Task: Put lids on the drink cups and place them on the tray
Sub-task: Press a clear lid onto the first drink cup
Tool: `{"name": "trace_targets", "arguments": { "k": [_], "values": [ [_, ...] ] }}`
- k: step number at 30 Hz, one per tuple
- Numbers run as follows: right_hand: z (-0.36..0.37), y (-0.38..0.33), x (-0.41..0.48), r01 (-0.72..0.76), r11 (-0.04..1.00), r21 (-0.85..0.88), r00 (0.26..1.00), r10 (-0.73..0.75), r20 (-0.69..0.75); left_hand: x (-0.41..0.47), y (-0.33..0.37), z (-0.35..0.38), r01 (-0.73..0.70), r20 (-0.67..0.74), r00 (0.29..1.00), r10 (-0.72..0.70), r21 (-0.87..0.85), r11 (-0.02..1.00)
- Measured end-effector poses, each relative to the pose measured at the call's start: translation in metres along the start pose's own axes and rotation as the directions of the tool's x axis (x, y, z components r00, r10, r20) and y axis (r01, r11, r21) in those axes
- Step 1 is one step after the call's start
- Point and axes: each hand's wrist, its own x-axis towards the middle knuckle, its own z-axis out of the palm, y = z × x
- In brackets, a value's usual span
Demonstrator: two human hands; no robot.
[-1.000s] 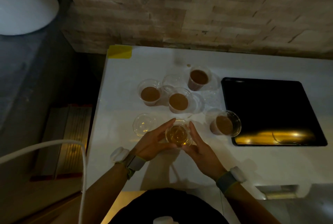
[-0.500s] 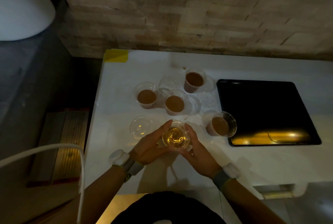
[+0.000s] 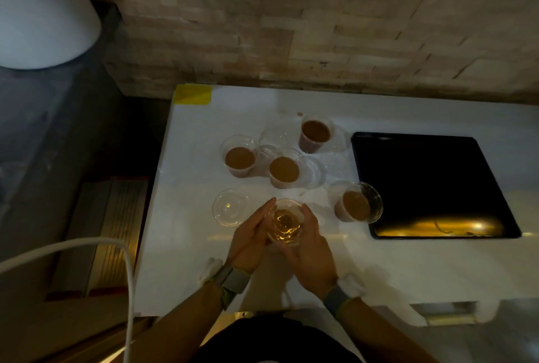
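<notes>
A clear cup of amber drink stands near the front of the white table, with a clear lid on its rim. My left hand and my right hand clasp it from either side. Several open cups of brown drink stand behind: one at the left, one in the middle, one at the back, and one touching the black tray, which lies at the right with nothing on it. A loose clear lid lies left of my hands.
More clear lids lie among the cups. A brick wall runs behind the table. A yellow patch marks the table's back left corner. A white cable hangs at the left, over a dark floor gap.
My hands stay clasped on the amber cup. The view has shifted slightly; the cups and tray have not moved.
</notes>
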Motion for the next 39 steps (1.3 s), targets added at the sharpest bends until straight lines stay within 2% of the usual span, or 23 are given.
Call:
{"name": "trace_targets", "arguments": {
  "k": [3, 5, 9, 12, 16, 17, 18, 20, 22, 26, 30, 32, 34, 37, 39],
  "values": [
    [-0.002, 0.002, -0.001, 0.034, 0.998, -0.044, 0.999, -0.034, 0.000, 0.006, -0.004, -0.002, -0.095, 0.005, 0.995, 0.095, 0.144, 0.985],
    [-0.011, 0.005, 0.003, 0.088, 0.991, -0.106, 0.996, -0.087, 0.015, 0.009, -0.010, -0.005, -0.185, 0.061, 0.983, 0.175, 0.253, 0.950],
    [-0.025, 0.014, 0.015, 0.267, 0.929, -0.256, 0.961, -0.237, 0.143, 0.013, -0.029, -0.011, -0.256, 0.209, 0.959, 0.190, 0.357, 0.898],
    [-0.026, 0.017, 0.015, 0.307, 0.905, -0.293, 0.950, -0.270, 0.159, 0.013, -0.031, -0.013, -0.268, 0.230, 0.956, 0.182, 0.431, 0.862],
    [-0.020, 0.019, 0.011, 0.281, 0.911, -0.301, 0.958, -0.249, 0.141, 0.002, -0.008, -0.007, -0.200, 0.199, 0.970, 0.136, 0.346, 0.917],
    [-0.017, 0.019, 0.011, 0.242, 0.947, -0.210, 0.964, -0.209, 0.166, -0.002, -0.003, -0.006, -0.155, 0.163, 0.980, 0.113, 0.272, 0.950],
    [-0.015, 0.020, 0.008, 0.161, 0.986, -0.047, 0.969, -0.149, 0.198, -0.007, 0.003, -0.004, -0.107, 0.123, 0.989, 0.082, 0.210, 0.972],
    [-0.015, 0.027, 0.005, 0.009, 0.979, 0.204, 0.975, -0.054, 0.217, -0.015, 0.014, 0.001, -0.034, 0.063, 0.998, 0.024, 0.159, 0.987],
    [-0.016, 0.031, 0.002, -0.041, 0.955, 0.294, 0.989, -0.003, 0.148, -0.022, 0.021, 0.003, -0.019, 0.046, 0.999, 0.011, 0.173, 0.985],
    [-0.024, 0.027, -0.002, 0.016, 0.950, 0.311, 0.998, -0.032, 0.047, -0.027, 0.035, 0.017, 0.011, -0.025, 1.000, -0.006, 0.191, 0.981],
    [-0.053, 0.019, -0.012, 0.007, 0.934, 0.357, 0.998, -0.031, 0.062, -0.030, 0.055, 0.024, -0.011, -0.038, 0.999, 0.020, 0.231, 0.973],
    [-0.077, 0.016, -0.017, -0.006, 0.922, 0.387, 0.998, -0.018, 0.058, -0.031, 0.072, 0.029, -0.066, -0.014, 0.997, 0.072, 0.247, 0.967],
    [-0.108, 0.016, -0.017, 0.044, 0.919, 0.393, 0.999, -0.047, -0.002, -0.025, 0.096, 0.042, -0.133, 0.019, 0.991, 0.132, 0.248, 0.960],
    [-0.157, 0.012, -0.009, 0.186, 0.950, 0.249, 0.980, -0.161, -0.118, -0.008, 0.131, 0.065, -0.180, 0.106, 0.980, 0.166, 0.136, 0.974],
    [-0.184, 0.019, 0.005, 0.239, 0.944, 0.229, 0.966, -0.206, -0.156, 0.008, 0.151, 0.080, -0.164, 0.169, 0.974, 0.151, 0.065, 0.984]
  ]
}}
